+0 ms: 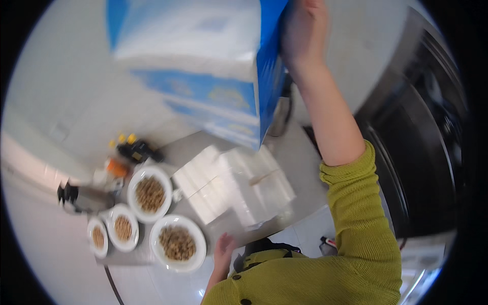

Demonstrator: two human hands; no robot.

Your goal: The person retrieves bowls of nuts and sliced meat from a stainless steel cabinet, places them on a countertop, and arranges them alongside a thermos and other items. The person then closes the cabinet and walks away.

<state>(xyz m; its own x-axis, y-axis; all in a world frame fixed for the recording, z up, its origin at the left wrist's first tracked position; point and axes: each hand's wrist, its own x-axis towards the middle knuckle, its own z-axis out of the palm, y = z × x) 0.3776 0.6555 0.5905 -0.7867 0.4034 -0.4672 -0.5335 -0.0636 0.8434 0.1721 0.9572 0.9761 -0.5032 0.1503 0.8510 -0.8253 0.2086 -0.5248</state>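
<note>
My right hand (307,36) is raised at the top of the view, gripping the side of a large blue-and-white plastic-wrapped package (190,42). The package is blurred, and the top edge of the view cuts it off, so some of my fingers are hidden. Below it on the grey table lie stacks of white paper packs (206,185), some in clear plastic film (259,187). My left hand (224,246) hangs low by the table's near edge with nothing in it. Left of that hand stands a white plate (201,244) of brown food chunks (177,243).
More white dishes (131,198) of brown pieces fill the table's left end, near a blurred clear container with dark parts (91,198). Dark bottles with yellow caps (137,148) and an orange item (117,167) stand by the wall. A black appliance or counter (415,160) is at right.
</note>
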